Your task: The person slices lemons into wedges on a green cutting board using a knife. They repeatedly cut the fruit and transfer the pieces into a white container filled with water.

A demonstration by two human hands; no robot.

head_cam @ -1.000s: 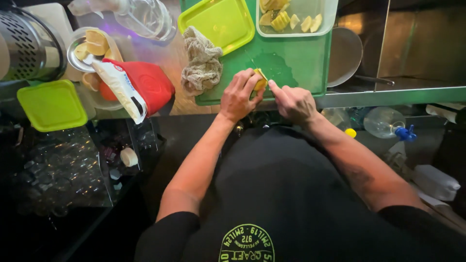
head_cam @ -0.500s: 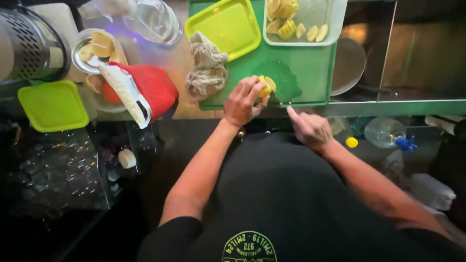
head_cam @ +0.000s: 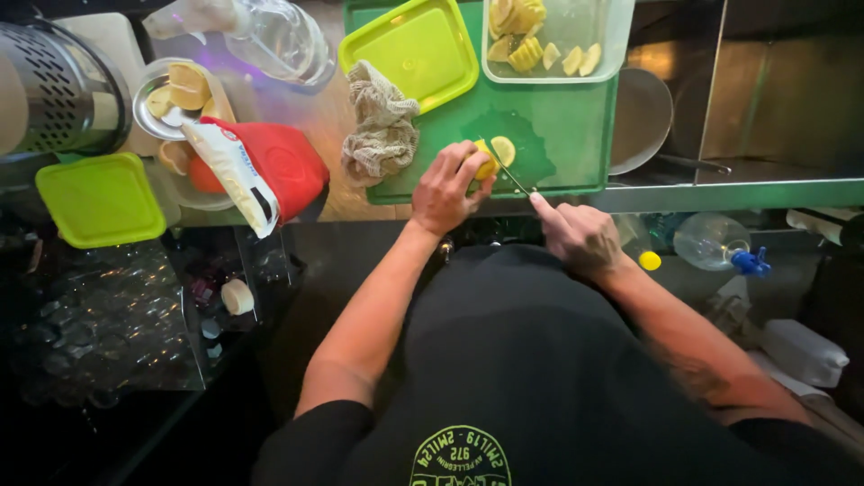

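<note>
The left hand (head_cam: 445, 189) curls its fingers closed over one lemon (head_cam: 487, 163) on the green board (head_cam: 576, 135), pinning it at the board's near edge. One cut slice (head_cam: 503, 149) lies just beside the lemon at its 2 o'clock, touching or nearly so. The right hand (head_cam: 580, 236) sits at the lemon's 4 o'clock, off the board's near edge, fingers wrapped tight on the handle of one knife (head_cam: 509, 171), forefinger stretched along it; the blade runs up toward 10 o'clock and meets the lemon.

At the board's 12 o'clock stands one clear tub (head_cam: 558, 40) holding lemon pieces, too heaped to count. Two lime-green lids show: one lid (head_cam: 409, 49) on the board at 11 o'clock, a second lid (head_cam: 101, 200) well apart at 9 o'clock. One mesh bag (head_cam: 380, 130) lies crumpled at the board's left edge. Farther toward 9 o'clock, one red tub (head_cam: 288, 166) and one metal bowl (head_cam: 144, 112) of lemon scraps.
</note>
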